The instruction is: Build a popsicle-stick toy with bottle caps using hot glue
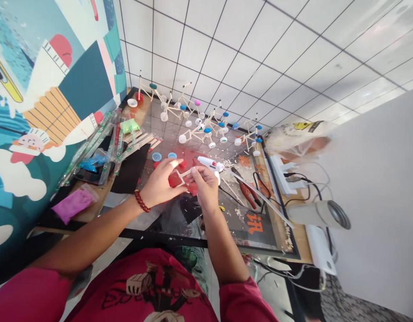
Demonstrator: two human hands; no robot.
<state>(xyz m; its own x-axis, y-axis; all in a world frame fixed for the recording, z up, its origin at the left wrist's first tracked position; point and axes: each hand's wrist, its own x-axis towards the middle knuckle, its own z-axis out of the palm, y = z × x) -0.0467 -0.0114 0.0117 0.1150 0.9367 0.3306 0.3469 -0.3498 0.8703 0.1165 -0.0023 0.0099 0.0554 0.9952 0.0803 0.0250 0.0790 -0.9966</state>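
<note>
hands (pixel 163 182) (pixel 206 185) pinching a small stick frame (pixel 182 177), its ends hidden behind fingers

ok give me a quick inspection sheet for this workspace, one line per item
surface: dark glossy table, littered with pale scraps
job's things: small stick piece between the hands; stick models with round caps along the back; glue gun just beyond the right hand
clutter: pliers at right; pink packet and green packet at left
grippers: left hand and right hand, both bare, fingers on the stick piece
cables: black cables by the pliers and at the table's right side
surroundings: white tiled wall behind, colourful mural at left
damage: nothing seen
</note>
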